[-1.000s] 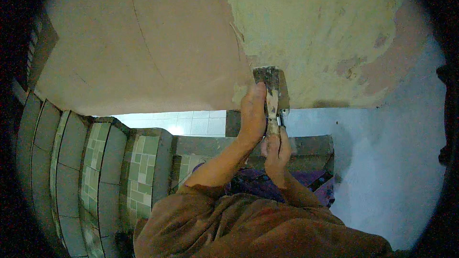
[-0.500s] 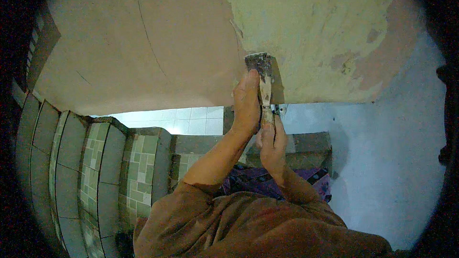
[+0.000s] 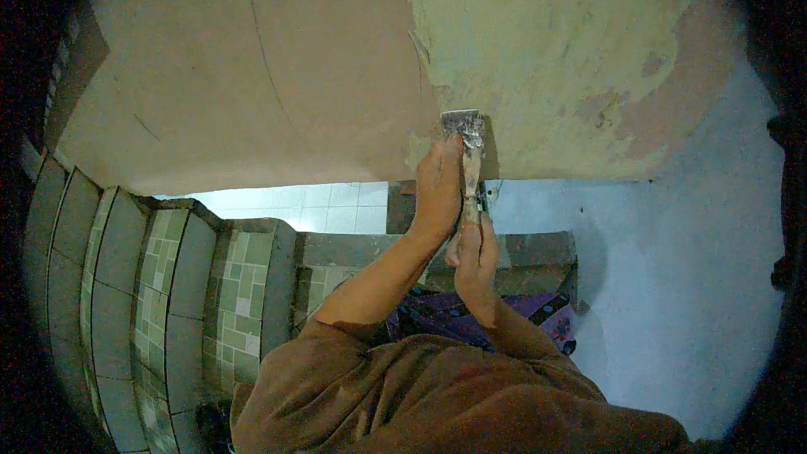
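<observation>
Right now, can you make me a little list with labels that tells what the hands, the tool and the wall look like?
Tool: flat metal scraper with a paint-flecked blade, blade against the wall
Left hand: pressed along the scraper, fingers near the blade
Right hand: wrapped round the lower handle
Wall: brownish plaster with a patchy yellow-green coat at upper right
Below: pale floor tiles, green tiled ledge
Clothing: brown sleeves

A home under repair is shown, most likely a tiled washroom or stair corner. A pinkish wall [image 3: 252, 76] is seen partly covered with a yellowish patch of filler [image 3: 546, 42]. Green and grey tiling [image 3: 151, 286] is laid at the left, and pale floor tiles [image 3: 311, 202] are visible below.
</observation>
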A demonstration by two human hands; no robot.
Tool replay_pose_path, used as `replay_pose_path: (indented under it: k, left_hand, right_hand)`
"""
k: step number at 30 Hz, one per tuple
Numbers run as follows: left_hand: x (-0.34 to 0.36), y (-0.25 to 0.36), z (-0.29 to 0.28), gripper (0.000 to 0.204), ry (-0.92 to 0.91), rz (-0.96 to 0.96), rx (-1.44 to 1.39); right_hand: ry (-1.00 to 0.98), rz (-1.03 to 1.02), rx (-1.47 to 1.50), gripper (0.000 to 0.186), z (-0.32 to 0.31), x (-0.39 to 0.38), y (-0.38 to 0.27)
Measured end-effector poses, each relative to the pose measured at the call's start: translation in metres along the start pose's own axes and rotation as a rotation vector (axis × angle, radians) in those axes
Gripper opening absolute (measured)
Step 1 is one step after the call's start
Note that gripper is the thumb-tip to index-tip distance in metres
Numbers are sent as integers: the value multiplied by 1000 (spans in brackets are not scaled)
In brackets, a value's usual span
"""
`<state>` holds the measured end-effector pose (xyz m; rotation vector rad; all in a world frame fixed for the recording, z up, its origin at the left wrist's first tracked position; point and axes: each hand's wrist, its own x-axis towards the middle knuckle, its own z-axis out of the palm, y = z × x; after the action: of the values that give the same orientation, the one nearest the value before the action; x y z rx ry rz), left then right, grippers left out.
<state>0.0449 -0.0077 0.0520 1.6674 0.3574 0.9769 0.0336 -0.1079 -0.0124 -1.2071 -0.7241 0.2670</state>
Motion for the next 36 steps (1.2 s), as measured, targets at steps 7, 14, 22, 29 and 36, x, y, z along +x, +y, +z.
replay_pose_path:
  k: [7, 14, 22, 29, 36]
  left_hand:
    - [8, 11, 2, 34, 14, 122, -260]
    - [9, 11, 1, 33, 44, 90, 14]
    - [6, 10, 1, 31, -11, -194, -283]
    - [7, 8, 1, 33, 21, 42, -154]
    - [0, 5, -3, 32, -1, 14, -190]
  right_hand:
    - [43, -43, 13, 32, 2, 10, -7]
    - [63, -48, 9, 28, 4, 9, -13]
    - [67, -120, -53, 30, 8, 7, -12]
    - [0, -48, -56, 30, 4, 6, -13]
    - [21, -52, -62, 34, 7, -1, -1]
